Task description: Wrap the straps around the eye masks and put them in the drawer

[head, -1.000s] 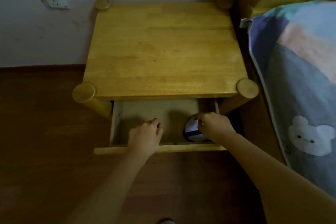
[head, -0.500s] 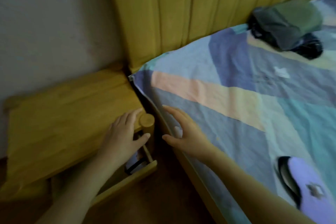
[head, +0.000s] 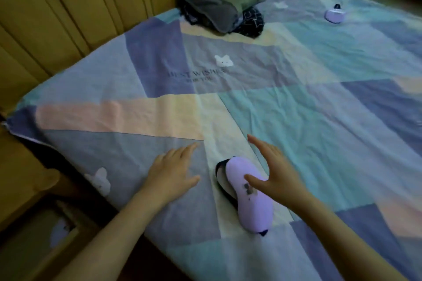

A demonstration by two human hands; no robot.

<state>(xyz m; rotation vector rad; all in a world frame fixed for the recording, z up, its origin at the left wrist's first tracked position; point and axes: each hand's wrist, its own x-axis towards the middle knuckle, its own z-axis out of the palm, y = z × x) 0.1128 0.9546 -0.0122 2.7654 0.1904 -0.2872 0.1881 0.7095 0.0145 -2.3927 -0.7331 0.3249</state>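
Observation:
A lilac eye mask (head: 250,194) with a dark underside lies on the patchwork bedsheet (head: 285,109) near the bed's front edge. My right hand (head: 276,171) hovers over its right side, fingers spread and straight, thumb above the mask. My left hand (head: 173,171) is flat over the sheet just left of the mask, holding nothing. A second lilac eye mask (head: 335,15) lies far back on the right. At the lower left the open drawer (head: 34,248) shows a pale wrapped mask (head: 59,231) inside.
Folded grey and green clothes (head: 219,4) sit at the head of the bed by the yellow padded headboard (head: 68,7). The wooden nightstand (head: 20,178) stands at the left, beside the bed edge.
My view swung from the nightstand drawer to the bed. Both hands left the drawer and moved over the sheet, ending either side of the near lilac mask.

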